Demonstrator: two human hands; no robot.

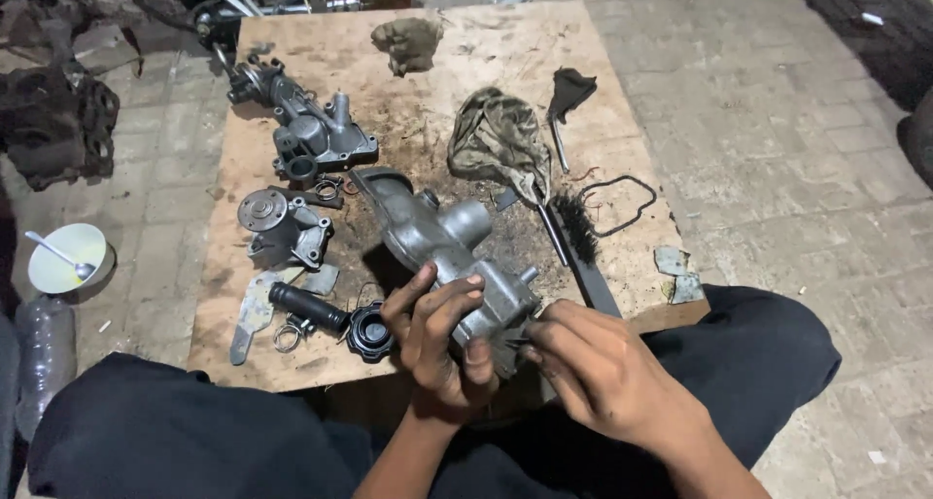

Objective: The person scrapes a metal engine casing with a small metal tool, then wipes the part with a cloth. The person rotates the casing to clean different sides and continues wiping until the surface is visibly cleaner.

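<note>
My left hand (439,339) grips the near end of a long grey cast-metal housing (437,232), which slants up and away over a wooden board (505,47). My right hand (593,368) is closed beside that same end, its fingertips pressing a small dark tool or part against the housing. What the fingers pinch is too small to tell.
On the board lie two more grey metal pump castings (311,135) (282,225), a black hose piece (306,305), a black cap (371,334), a wire brush (573,232), a dirty rag (501,135) and a black gasket loop (622,203). A bowl with a spoon (66,256) sits left.
</note>
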